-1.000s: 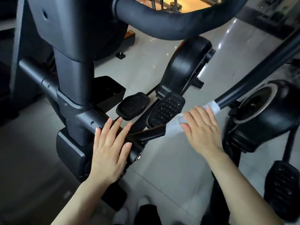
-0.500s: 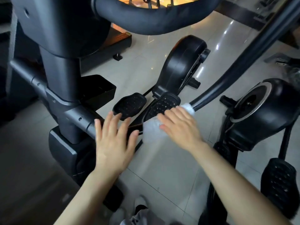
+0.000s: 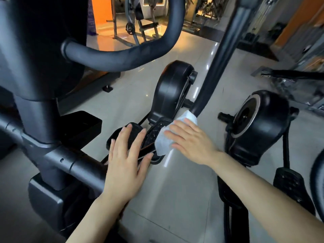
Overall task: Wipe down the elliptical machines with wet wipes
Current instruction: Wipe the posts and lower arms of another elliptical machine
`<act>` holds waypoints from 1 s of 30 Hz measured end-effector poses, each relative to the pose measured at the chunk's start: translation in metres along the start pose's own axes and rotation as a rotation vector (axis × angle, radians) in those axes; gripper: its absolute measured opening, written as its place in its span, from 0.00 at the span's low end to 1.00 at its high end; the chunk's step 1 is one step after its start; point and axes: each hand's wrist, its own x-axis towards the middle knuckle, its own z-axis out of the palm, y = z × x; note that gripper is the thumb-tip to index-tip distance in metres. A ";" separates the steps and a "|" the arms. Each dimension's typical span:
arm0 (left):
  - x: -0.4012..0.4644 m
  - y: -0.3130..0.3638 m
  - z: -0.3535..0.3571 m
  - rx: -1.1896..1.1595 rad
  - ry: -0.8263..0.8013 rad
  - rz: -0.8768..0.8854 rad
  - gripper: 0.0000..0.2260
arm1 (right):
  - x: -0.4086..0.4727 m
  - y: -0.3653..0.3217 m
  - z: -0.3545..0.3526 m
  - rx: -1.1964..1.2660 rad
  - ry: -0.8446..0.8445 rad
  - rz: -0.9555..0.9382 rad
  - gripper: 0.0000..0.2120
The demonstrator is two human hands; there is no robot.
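Note:
The black elliptical fills the view, with its column [image 3: 40, 120], cross tube [image 3: 73, 162] and curved handlebar [image 3: 122, 57]. A white wet wipe [image 3: 162, 144] is wrapped round the lower end of the long swing bar [image 3: 219, 67]. My right hand [image 3: 191, 144] lies over the wipe with its fingers bent across the bar; the thumb is hidden. My left hand [image 3: 126, 165] rests flat with spread, straight fingers on the end of the cross tube, in front of the two foot pedals [image 3: 133, 132].
The flywheel housing [image 3: 171, 88] stands behind the pedals. A second machine's housing [image 3: 259, 123] and its pedal [image 3: 291, 186] are close on the right. Glossy tiled floor [image 3: 175, 199] runs between them. Weight benches and racks [image 3: 140, 23] stand far back.
The swing bar has tipped from a low slant to nearly upright. My right hand has moved left along it with the wipe. My left hand stays flat by the joint.

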 end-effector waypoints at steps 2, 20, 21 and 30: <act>0.029 0.018 -0.016 0.011 0.088 0.173 0.24 | 0.003 0.033 -0.014 -0.058 0.014 -0.064 0.20; 0.158 0.025 -0.044 0.549 0.247 0.182 0.25 | 0.023 0.096 -0.075 -0.582 -0.213 -0.075 0.23; 0.158 0.024 -0.044 0.543 0.253 0.188 0.25 | 0.024 0.095 -0.075 -0.584 -0.235 -0.104 0.23; 0.155 0.016 -0.040 0.537 0.286 0.227 0.25 | 0.069 0.195 -0.167 -0.779 0.066 -0.156 0.20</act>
